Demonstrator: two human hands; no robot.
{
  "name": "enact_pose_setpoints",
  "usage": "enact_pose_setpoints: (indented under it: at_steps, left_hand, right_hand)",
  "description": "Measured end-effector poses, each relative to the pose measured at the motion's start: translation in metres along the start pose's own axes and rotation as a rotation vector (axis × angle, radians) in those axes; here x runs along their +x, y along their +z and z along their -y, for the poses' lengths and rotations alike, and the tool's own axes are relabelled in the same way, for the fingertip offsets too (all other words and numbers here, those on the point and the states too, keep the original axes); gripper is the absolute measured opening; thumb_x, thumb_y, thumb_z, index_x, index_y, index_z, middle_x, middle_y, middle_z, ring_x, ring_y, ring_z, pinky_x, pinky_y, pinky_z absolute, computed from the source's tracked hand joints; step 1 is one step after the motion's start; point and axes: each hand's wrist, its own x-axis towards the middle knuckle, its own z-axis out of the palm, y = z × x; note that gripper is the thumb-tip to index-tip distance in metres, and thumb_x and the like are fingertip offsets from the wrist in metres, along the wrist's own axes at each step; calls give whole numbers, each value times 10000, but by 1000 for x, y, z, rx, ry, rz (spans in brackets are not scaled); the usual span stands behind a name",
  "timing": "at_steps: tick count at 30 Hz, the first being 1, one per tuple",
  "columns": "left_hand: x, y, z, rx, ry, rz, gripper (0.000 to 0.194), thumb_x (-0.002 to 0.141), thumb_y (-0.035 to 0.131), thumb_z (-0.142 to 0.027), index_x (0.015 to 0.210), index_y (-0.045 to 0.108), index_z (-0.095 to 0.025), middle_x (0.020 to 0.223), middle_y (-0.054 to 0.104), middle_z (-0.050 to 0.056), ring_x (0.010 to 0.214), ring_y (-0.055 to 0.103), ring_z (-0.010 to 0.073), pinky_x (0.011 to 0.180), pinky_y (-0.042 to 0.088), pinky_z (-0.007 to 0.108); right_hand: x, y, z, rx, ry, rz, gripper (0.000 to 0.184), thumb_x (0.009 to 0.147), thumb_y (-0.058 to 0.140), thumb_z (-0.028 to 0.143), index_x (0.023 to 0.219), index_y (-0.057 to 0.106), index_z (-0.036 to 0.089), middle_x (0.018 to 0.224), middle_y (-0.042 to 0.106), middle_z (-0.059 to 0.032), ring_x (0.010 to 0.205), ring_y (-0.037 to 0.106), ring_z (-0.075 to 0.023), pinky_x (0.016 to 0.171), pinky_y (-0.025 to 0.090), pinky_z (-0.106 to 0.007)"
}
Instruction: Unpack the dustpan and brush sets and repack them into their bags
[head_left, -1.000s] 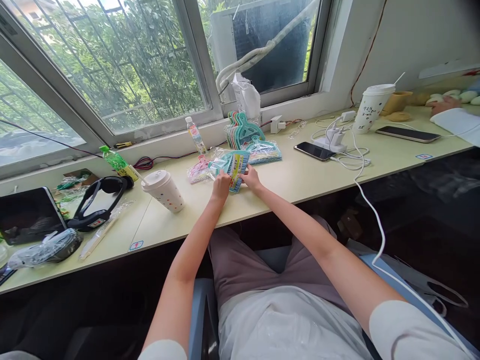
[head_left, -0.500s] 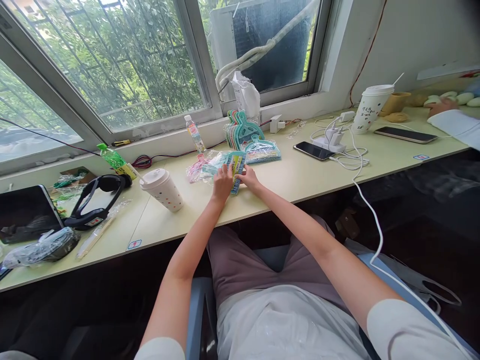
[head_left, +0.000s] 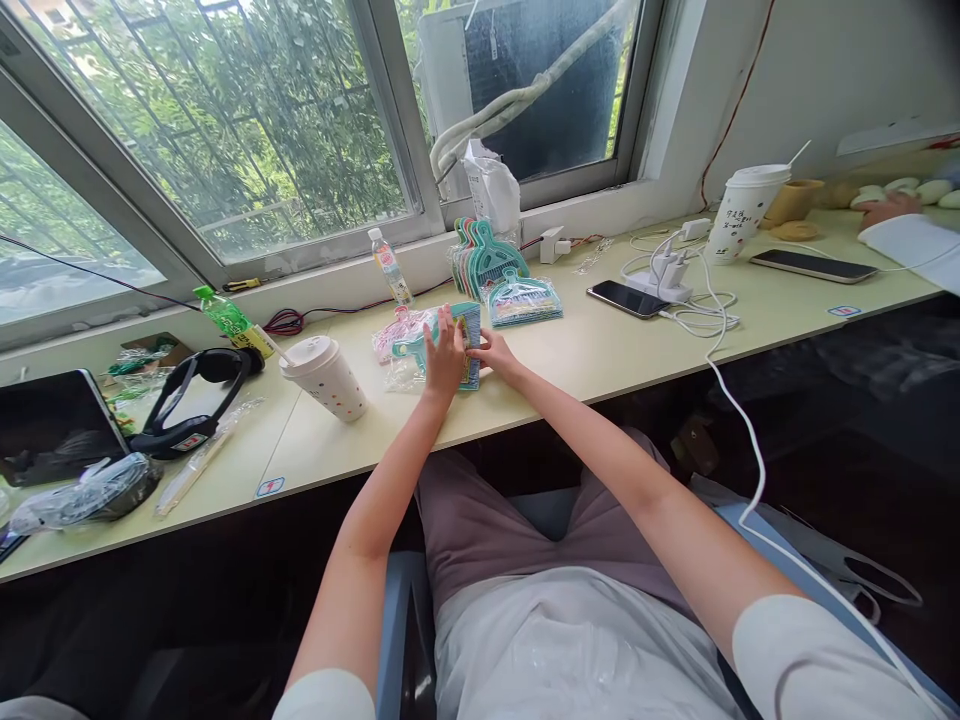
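A small teal dustpan-and-brush set [head_left: 473, 320] lies tilted on its side just above the table, its handle pointing left and its bristles to the right. My left hand [head_left: 445, 358] lies over its middle, fingers wrapped on it and hiding part of the label. At the bristle edge my right hand [head_left: 496, 354] pinches the set with thumb and fingers. Left of it is a pink item [head_left: 387, 340] in clear plastic wrap. Beyond my hands stand several coloured dustpans [head_left: 484, 255] in a row, with packed teal sets [head_left: 525, 300] lying in front.
A white paper cup [head_left: 324, 378] with a straw stands left of my hands. Behind are a small drink bottle [head_left: 390, 267] and a green bottle [head_left: 232, 322]. To the right lie a phone [head_left: 627, 299] and a charger with white cables [head_left: 667, 272]. Another person's hand [head_left: 890, 210] shows far right.
The set has turned so that its teal handle now shows on the left, and its yellow label is mostly covered. My left fingers have shifted up over it; the right hand barely moved.
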Motion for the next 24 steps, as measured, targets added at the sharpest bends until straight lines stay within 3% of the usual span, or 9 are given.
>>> enact_pose_setpoints:
  at_steps: [6,11,15,20,24]
  left_hand:
    - [3,-1,8,24,21,-3,591,995,395,-202,1581,392,-133,1691,242,156,1606,95,285,1295,16,636]
    - [2,-2,7,20,87,-12,595,998,361,-181,1592,379,-144,1685,266,147,1601,132,288,1301,37,630]
    - [0,-1,1,-5,158,25,575,1002,341,-184,1569,420,-123,1672,304,151,1587,222,274,1321,69,574]
    - [1,0,-1,-5,115,22,594,995,368,-222,1577,399,-106,1657,339,169,1587,223,303,1308,62,615]
    - [0,-1,5,18,98,-3,564,998,435,-319,1540,461,-162,1656,357,153,1582,240,309,1301,70,607]
  right_hand:
    - [-1,0,2,1,-1,-33,407,751,674,107,1148,619,174,765,727,2,652,686,-160,653,637,-330]
    - [-2,1,4,-11,-3,-34,371,750,680,126,1117,642,171,765,725,3,661,684,-155,718,648,-366]
    - [0,0,0,4,0,-35,395,731,675,126,1123,650,168,698,687,24,645,666,-147,701,636,-338]
    - [1,-2,-3,7,-17,-37,396,752,660,172,1148,660,177,706,693,25,640,659,-137,644,617,-285]
    - [2,-4,-3,-18,-30,-63,387,742,651,140,1127,675,177,746,718,16,626,651,-124,605,598,-246]
